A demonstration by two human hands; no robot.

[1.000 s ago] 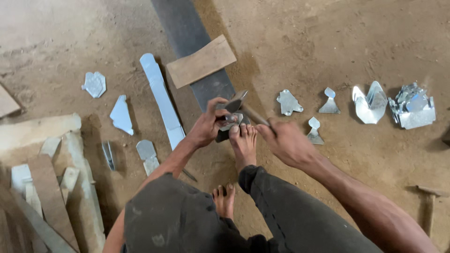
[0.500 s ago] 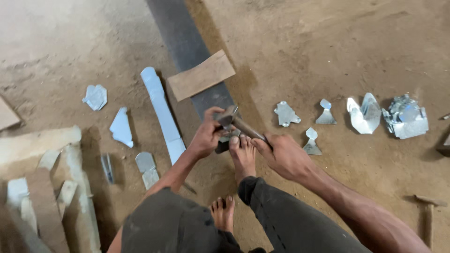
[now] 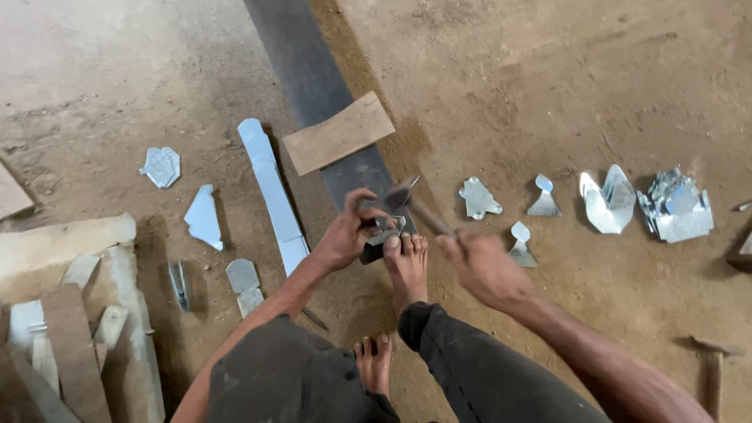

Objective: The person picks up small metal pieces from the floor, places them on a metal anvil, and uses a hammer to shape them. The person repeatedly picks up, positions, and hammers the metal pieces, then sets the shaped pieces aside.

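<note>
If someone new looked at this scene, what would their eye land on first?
Probably the centre: the left hand pins a small metal piece on the dark steel bar, a bare foot bracing beside it, while the right hand grips a hammer. Next, the shiny cut tin shapes lined up on the dirt at right.

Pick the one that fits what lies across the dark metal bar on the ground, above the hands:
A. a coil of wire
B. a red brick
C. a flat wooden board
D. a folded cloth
C: a flat wooden board lies at a slant across the dark metal bar, beyond the left hand and the right hand, which grips a hammer.
</note>
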